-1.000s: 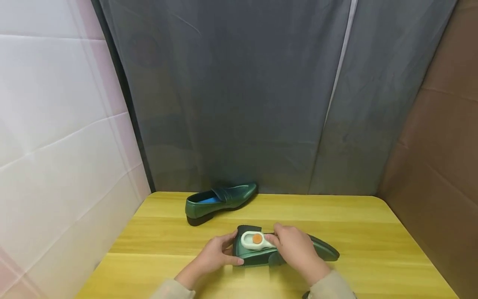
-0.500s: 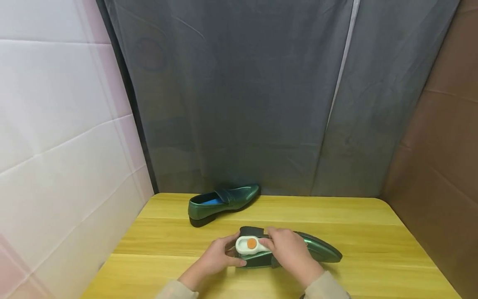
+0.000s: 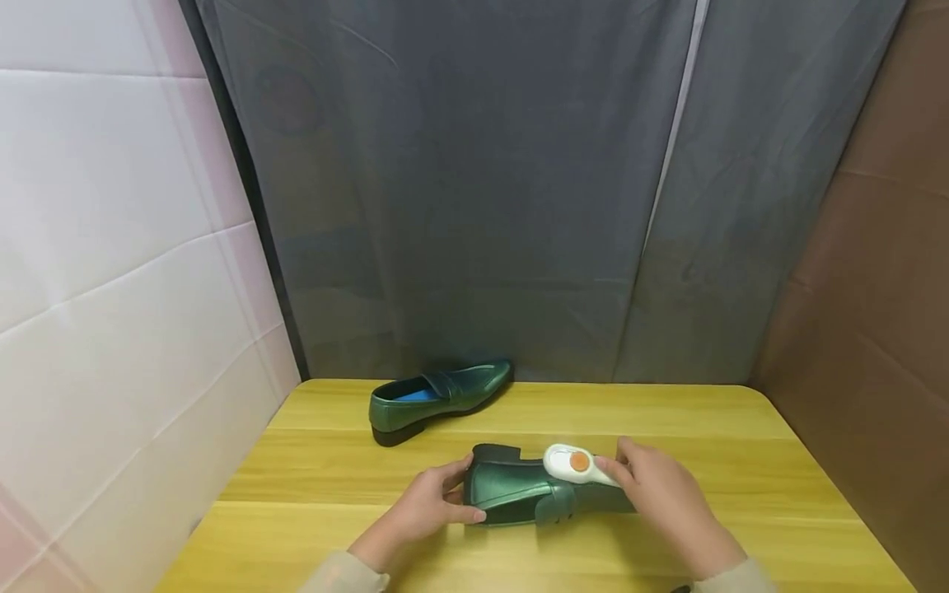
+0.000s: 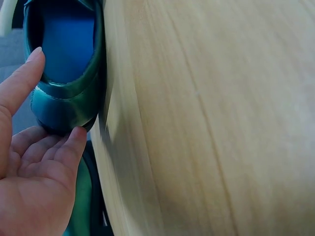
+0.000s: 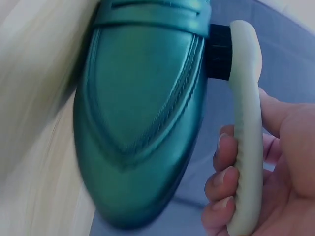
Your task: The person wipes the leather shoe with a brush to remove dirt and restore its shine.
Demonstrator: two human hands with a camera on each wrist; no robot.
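A green loafer lies on its side on the table, its black heel on the far side and toe pointing right. My left hand holds it at the heel end, thumb by the opening and fingers round the back. Its blue insole shows in the left wrist view. My right hand grips a white-handled brush with an orange button. In the right wrist view the dark bristles meet the loafer's side just below the strap. The toe is partly hidden behind the right hand in the head view.
A second green loafer stands upright near the back edge of the wooden table, left of centre. Behind it hangs a grey curtain. A white panel flanks the left side, a brown one the right.
My right hand first drew the brush slightly left near the heel, then carried it right along the loafer's side to past the strap. The left hand keeps its hold at the heel.
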